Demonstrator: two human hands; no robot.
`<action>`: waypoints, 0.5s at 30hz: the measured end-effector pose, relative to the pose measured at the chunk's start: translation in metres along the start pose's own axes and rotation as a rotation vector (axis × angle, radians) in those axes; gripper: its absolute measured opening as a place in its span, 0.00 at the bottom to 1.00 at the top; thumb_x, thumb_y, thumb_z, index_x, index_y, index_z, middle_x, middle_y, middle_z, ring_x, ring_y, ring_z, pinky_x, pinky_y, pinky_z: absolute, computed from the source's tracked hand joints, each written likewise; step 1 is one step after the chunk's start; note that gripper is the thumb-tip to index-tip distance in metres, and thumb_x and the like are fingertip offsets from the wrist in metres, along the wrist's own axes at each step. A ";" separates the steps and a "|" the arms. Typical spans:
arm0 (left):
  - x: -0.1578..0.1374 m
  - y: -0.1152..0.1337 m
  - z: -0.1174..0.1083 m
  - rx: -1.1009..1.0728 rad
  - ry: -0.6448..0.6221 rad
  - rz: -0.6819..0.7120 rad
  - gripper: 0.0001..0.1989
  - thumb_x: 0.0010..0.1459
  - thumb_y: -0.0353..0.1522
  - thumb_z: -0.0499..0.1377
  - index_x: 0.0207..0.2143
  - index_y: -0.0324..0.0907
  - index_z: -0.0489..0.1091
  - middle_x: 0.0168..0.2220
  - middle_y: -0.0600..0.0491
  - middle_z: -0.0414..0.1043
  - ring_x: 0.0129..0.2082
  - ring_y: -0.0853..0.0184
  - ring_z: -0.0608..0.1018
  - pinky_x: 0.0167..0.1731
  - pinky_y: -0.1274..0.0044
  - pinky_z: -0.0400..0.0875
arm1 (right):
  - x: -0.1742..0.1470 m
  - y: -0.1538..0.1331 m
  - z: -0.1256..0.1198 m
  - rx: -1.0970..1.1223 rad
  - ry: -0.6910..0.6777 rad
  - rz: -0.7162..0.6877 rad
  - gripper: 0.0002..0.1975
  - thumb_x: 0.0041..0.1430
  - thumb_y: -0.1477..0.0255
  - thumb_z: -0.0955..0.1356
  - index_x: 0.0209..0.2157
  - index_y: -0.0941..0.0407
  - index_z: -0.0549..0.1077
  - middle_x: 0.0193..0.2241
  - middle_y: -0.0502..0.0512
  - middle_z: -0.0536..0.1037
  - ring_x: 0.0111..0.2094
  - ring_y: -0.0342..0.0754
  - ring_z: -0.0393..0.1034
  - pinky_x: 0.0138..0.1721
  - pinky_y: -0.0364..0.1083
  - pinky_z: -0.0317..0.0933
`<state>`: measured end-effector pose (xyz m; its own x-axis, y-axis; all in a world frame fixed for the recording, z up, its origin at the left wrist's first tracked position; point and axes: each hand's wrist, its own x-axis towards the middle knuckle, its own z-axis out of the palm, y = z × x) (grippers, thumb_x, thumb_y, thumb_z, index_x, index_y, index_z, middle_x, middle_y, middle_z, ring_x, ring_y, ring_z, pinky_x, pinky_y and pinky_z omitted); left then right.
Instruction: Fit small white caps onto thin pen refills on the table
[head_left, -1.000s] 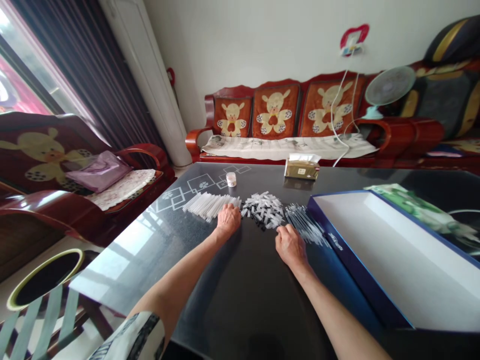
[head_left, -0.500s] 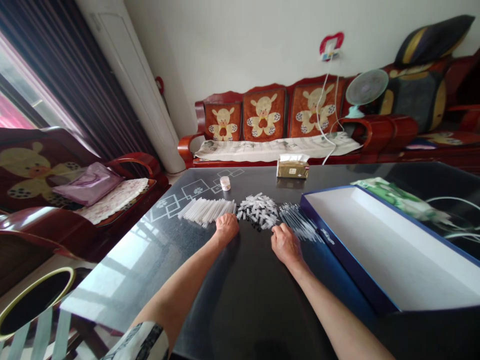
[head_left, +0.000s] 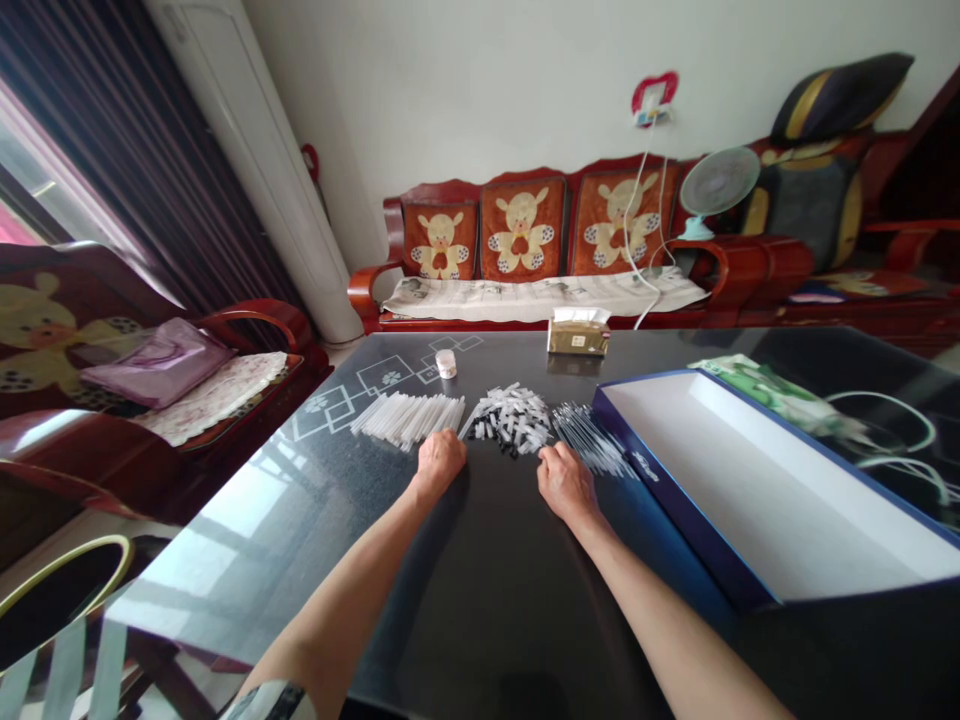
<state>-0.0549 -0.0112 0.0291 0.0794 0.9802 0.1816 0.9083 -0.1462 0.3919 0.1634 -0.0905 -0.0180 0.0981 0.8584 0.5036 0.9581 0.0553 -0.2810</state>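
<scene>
The left hand (head_left: pixel 442 460) curls before the tubes (head_left: pixel 401 420), the right hand (head_left: pixel 566 482) beside the rods (head_left: pixel 592 440); whether their bent fingers (head_left: pixel 546 456) grip anything cannot be told. The pieces (head_left: pixel 514 412) lie between on the counter (head_left: pixel 495 600); a brushing wrist could mix these crowded piles. White lettering (head_left: pixel 645 466) on the box (head_left: pixel 675 502) is illegible.

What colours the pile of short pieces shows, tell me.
The short pieces are whitish and black, best seen in the head view.

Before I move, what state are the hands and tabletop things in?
Left hand: curled, contents hidden
Right hand: curled, contents hidden
White tubes: loose, side by side
Black-and-white pieces: heaped
Thin rods: loose, roughly aligned
Blue box: open
Tissue box: tissue poking out
Small container: upright
Green plastic: crumpled
</scene>
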 end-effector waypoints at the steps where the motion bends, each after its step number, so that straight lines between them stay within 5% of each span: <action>1: -0.002 -0.002 -0.003 0.017 -0.001 -0.011 0.11 0.57 0.31 0.53 0.33 0.35 0.74 0.30 0.39 0.76 0.36 0.56 0.79 0.39 0.69 0.72 | 0.000 0.000 0.000 0.000 0.001 0.001 0.09 0.58 0.79 0.62 0.33 0.57 0.73 0.32 0.56 0.71 0.36 0.48 0.64 0.39 0.44 0.55; 7: -0.018 -0.019 -0.023 -0.089 0.103 0.064 0.11 0.55 0.30 0.55 0.36 0.40 0.76 0.36 0.48 0.76 0.35 0.65 0.78 0.40 0.76 0.69 | 0.000 -0.002 -0.002 0.004 0.002 0.003 0.09 0.57 0.79 0.62 0.32 0.56 0.73 0.32 0.56 0.71 0.36 0.48 0.64 0.39 0.44 0.55; 15: -0.021 -0.024 -0.055 -0.736 0.151 -0.055 0.12 0.45 0.36 0.62 0.33 0.41 0.77 0.21 0.59 0.69 0.23 0.72 0.70 0.27 0.80 0.65 | 0.000 -0.001 0.000 0.018 0.005 0.014 0.09 0.57 0.79 0.62 0.32 0.56 0.73 0.32 0.55 0.71 0.36 0.48 0.65 0.38 0.43 0.55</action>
<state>-0.1007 -0.0360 0.0656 -0.0629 0.9674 0.2454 0.3965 -0.2015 0.8957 0.1623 -0.0904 -0.0178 0.1126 0.8568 0.5032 0.9516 0.0527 -0.3027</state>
